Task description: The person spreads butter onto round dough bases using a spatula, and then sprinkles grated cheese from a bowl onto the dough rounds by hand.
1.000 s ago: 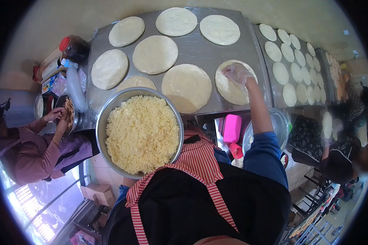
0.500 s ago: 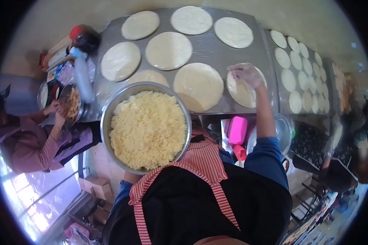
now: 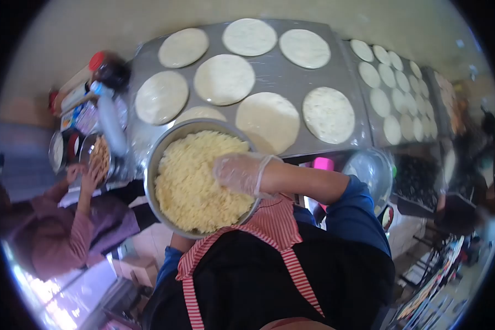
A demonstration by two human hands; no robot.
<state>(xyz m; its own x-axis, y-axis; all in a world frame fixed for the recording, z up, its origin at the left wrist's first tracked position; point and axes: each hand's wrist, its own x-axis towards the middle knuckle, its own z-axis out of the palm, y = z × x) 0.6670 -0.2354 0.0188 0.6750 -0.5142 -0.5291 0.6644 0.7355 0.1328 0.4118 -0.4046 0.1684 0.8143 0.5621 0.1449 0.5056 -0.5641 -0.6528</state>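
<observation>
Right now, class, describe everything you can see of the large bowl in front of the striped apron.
The large bowl is round, silvery-grey and looks metal, with a smooth rim. Its mouth faces up toward the camera, showing plenty of pale yellow, crumbly food. The apron meets its near edge, and the plastic-gloved right hand reaches over its rim into the food. Its underside is hidden, as is the left hand.
</observation>
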